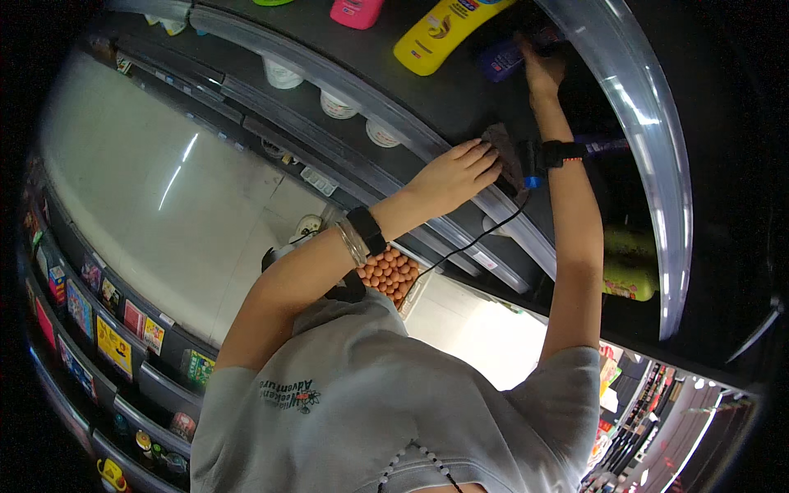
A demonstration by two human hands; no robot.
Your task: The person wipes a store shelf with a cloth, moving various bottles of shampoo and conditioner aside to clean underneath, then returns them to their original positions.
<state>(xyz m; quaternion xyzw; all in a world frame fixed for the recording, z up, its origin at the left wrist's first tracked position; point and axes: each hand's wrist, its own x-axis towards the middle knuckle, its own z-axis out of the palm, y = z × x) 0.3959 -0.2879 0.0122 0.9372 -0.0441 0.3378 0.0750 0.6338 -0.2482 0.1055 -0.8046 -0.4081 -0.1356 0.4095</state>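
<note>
My left hand [456,175] lies at the front edge of a dark shelf [394,92], its fingers bent over a dark grey cloth [504,148]. Farther back on that shelf, my right hand [543,71] grips a dark purple bottle [500,58], which is tilted and partly in shadow. To the left of it lies or leans a yellow bottle [434,40]; the picture does not settle which. A pink bottle [356,12] is farther left. Both wrists wear black straps, and a small blue-tipped device sits by the right one.
A clear curved shelf edge [641,111] arches at the right, with a yellow-green container [629,262] behind it. White tubs [338,105] stand on a lower shelf. A black cable [474,240] hangs across the shelf edges. Below are brown eggs [388,274] in a box.
</note>
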